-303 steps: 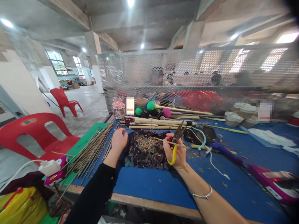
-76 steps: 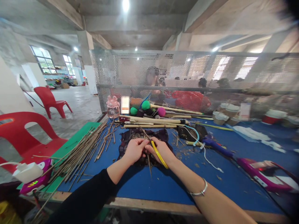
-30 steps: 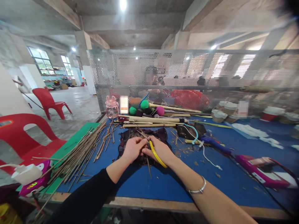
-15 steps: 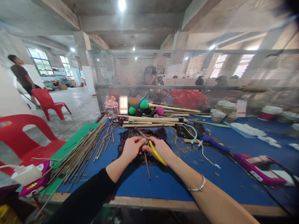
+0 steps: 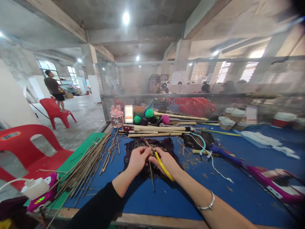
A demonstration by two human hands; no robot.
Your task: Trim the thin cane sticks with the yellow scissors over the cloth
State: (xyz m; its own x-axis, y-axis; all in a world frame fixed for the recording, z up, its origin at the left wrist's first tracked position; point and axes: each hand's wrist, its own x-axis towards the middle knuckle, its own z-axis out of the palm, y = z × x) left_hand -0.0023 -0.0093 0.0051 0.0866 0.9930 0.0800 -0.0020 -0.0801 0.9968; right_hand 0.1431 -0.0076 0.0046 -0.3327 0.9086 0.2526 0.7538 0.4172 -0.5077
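Observation:
My left hand (image 5: 138, 160) pinches a thin brown stick (image 5: 152, 178) near the middle of the table; the stick slants down toward the front edge. Close beside it, my right hand (image 5: 166, 161) is closed around a tool with yellow handles (image 5: 164, 167), its tip near the left fingers. Both hands are over a dark crumpled cloth (image 5: 128, 149) strewn with brown scraps. The exact contact between tool and stick is hidden by the fingers. A heap of thin sticks (image 5: 87, 163) lies to the left of my hands.
Pale rods (image 5: 157, 128) and green balls (image 5: 149, 113) lie behind the cloth, near a pink bottle (image 5: 117, 117). Purple devices (image 5: 269, 184) are at the right and left. Cups (image 5: 226, 123) stand back right. A person (image 5: 53, 86) stands beyond red chairs (image 5: 51, 109).
The view has shifted, so the table appears lower and further right. The person at the left has moved right in the picture. Both hands keep nearly the same pose over the cloth.

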